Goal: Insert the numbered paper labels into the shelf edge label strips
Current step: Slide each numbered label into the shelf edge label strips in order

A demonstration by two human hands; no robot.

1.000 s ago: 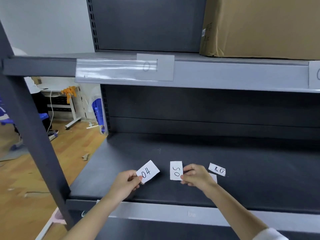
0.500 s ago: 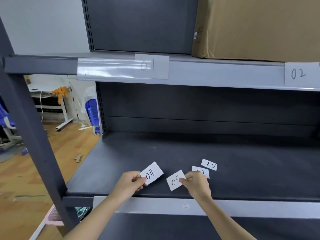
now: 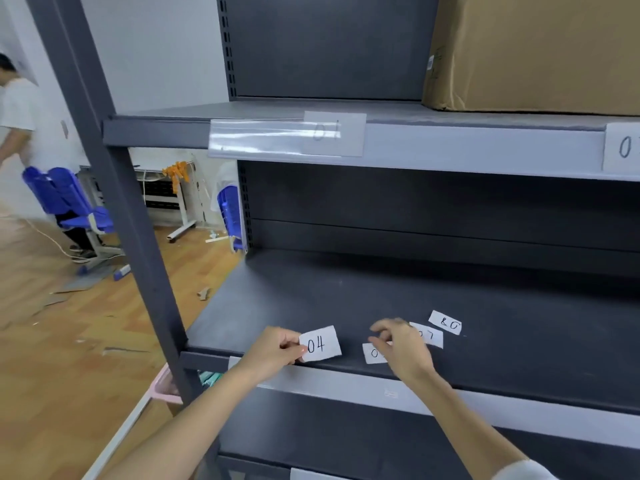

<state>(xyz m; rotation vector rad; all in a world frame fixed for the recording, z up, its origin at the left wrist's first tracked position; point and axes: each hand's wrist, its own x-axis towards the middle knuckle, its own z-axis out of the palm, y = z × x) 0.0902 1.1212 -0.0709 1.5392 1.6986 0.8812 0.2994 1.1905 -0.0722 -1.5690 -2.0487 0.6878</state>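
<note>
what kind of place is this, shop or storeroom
Probably a storeroom or stockroom being set up, not an open shop. Grey metal shelving stands mostly bare, a large cardboard box sits on the upper shelf, and handwritten labels like 04 go into the edge strips.

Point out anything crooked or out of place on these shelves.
The clear label strip on the upper shelf edge overhangs its left end and sits slightly tilted. The 08 label lies upside down on the middle shelf.

Counting six paper labels total: "04" (image 3: pixel 320 343), three loose on the shelf (image 3: pixel 375 353) (image 3: pixel 427 335) (image 3: pixel 445 322), two in the upper strip (image 3: pixel 334 132) (image 3: pixel 622 147). One cardboard box (image 3: pixel 533 51), two hands (image 3: pixel 277 351) (image 3: pixel 401 348).
</note>
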